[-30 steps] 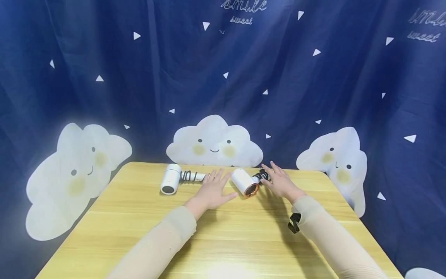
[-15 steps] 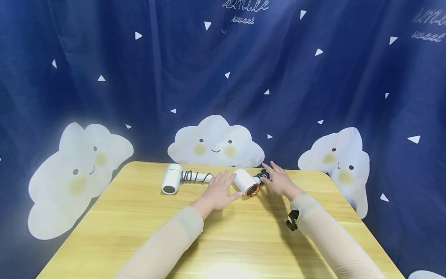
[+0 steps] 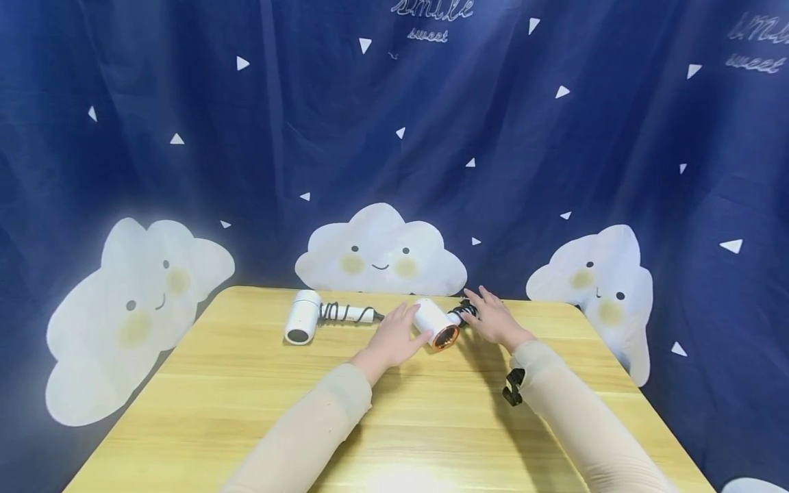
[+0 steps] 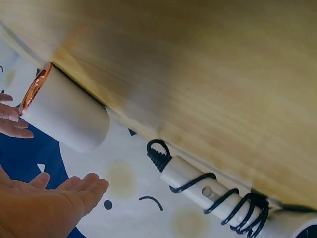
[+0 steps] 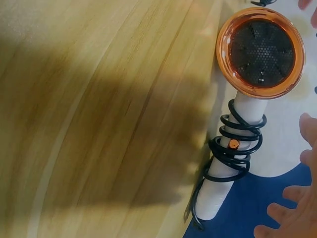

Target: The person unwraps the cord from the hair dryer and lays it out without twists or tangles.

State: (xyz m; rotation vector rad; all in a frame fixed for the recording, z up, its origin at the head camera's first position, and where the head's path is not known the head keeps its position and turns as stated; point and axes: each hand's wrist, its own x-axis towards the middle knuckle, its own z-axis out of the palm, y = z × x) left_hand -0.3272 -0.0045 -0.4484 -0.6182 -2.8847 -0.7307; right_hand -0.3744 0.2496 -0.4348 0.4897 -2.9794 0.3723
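Note:
Two white hair dryers lie on the table, each with a black cord wound round its handle. My left hand [image 3: 396,337], fingers spread, is at the left side of the right-hand hair dryer [image 3: 431,320], which has a copper-coloured rim. In the left wrist view a gap shows between the left hand [image 4: 47,206] and that dryer's barrel [image 4: 69,109]. My right hand [image 3: 496,320] hovers by its corded handle with fingers extended; in the right wrist view the fingers stand apart from the handle [image 5: 215,196]. Further left lies the all-white hair dryer [image 3: 302,318], untouched.
The wooden table [image 3: 246,404] has its back edge just behind the dryers. A dark blue curtain [image 3: 345,103] with white clouds and triangles hangs behind and at both sides. A black strap [image 3: 514,387] hangs at the right sleeve.
My left hand has moved right, away from the all-white dryer's handle and closer to the copper-rimmed one. The right hand has barely moved, and both dryers lie as before.

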